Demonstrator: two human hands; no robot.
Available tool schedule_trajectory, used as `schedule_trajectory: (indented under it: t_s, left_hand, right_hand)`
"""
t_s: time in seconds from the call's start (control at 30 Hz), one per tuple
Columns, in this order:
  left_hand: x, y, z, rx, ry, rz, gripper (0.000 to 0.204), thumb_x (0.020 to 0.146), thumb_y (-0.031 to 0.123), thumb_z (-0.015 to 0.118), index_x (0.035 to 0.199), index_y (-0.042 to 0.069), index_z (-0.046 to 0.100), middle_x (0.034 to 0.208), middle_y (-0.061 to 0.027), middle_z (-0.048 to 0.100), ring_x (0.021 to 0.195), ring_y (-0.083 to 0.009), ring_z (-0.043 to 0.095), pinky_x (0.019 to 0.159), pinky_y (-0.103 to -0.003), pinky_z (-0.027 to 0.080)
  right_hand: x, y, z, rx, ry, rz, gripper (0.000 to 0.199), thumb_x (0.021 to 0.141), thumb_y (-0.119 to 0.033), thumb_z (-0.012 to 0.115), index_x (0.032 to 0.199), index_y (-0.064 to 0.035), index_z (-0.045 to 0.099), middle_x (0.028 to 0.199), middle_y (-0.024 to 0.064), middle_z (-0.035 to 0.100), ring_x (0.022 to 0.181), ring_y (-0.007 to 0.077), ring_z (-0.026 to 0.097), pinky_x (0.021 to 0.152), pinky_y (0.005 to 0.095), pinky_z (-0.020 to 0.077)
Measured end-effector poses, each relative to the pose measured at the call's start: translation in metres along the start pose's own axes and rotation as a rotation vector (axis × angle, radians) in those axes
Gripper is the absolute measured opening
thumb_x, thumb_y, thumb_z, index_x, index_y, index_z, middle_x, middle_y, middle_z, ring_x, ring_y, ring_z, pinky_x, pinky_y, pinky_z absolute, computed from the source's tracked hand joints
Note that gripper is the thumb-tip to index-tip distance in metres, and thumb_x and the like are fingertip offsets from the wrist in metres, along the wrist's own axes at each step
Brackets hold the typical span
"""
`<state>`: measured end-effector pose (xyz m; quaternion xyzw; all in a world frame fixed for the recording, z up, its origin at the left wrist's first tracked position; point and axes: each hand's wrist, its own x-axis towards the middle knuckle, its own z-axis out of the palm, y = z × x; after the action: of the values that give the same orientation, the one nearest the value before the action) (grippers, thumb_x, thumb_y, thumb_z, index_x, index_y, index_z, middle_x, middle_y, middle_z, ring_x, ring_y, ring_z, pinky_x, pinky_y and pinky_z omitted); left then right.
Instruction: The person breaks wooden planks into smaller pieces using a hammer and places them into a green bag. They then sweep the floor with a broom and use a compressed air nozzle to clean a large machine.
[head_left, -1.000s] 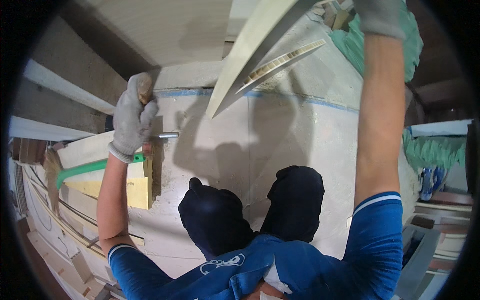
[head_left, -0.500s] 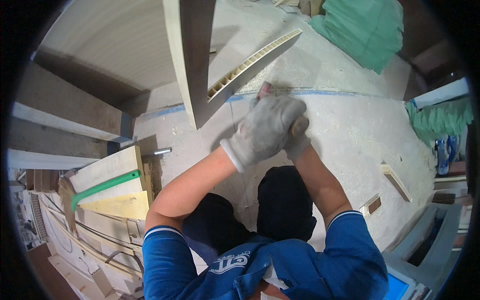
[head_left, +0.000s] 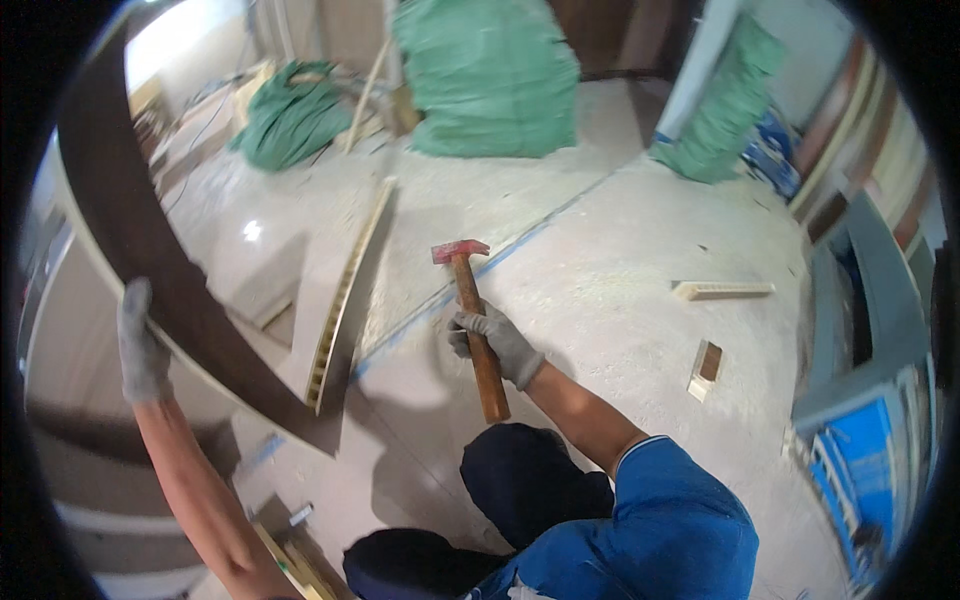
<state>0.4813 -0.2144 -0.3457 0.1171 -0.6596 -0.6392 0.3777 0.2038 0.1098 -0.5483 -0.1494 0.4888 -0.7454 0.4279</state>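
Note:
My right hand (head_left: 508,350), in a grey work glove, is closed around the wooden handle of a hammer (head_left: 467,285). Its red head points away from me, above the floor and beyond my knees. Over on the left, my gloved left hand (head_left: 143,345) grips the pale edge of a tall dark-brown panel (head_left: 185,255) that stands upright; the fingers lie partly along that edge. A long hollow-core strip (head_left: 350,295), its cells showing along one side, meets the panel near its lower end and stretches away across the floor.
Green sacks (head_left: 490,80) stand at the back, with a crumpled green one (head_left: 295,115) left of them. Two short offcuts, a pale strip (head_left: 725,290) and a small block (head_left: 704,370), lie on the right. Grey frames (head_left: 870,300) lean at far right. A blue line (head_left: 530,235) crosses the dusty floor.
My hands were together in front of me; now the left has gone to the panel's edge and the right holds the hammer out alone. The view has tipped up toward the room's far side.

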Motion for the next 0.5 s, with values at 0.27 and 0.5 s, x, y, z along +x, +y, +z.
schedule_trajectory:
  t_s: [0.27,0.5]
  left_hand:
    - [-0.019,-0.022,0.125,0.518,0.222,0.401,0.067,0.072,0.020,0.080,0.127,-0.003,0.048,0.105,-0.0124,0.059,0.093,-0.0244,0.059,0.081,-0.036,0.050]
    - [-0.011,-0.019,0.203,0.528,0.500,0.481,0.090,0.057,0.022,0.078,0.133,-0.006,0.038,0.117,-0.0280,0.051,0.106,-0.0447,0.053,0.093,-0.048,0.044]
  right_hand:
    - [-0.026,-0.106,0.025,0.143,0.008,-0.390,0.045,0.094,-0.025,0.063,0.131,-0.0094,0.042,0.086,0.0023,0.055,0.063,0.0116,0.052,0.052,0.0248,0.0437]
    - [-0.009,-0.181,0.105,0.063,-0.181,-0.591,0.045,0.093,-0.019,0.063,0.126,-0.0023,0.039,0.130,0.0178,0.053,0.112,0.0273,0.058,0.099,0.0416,0.0496]
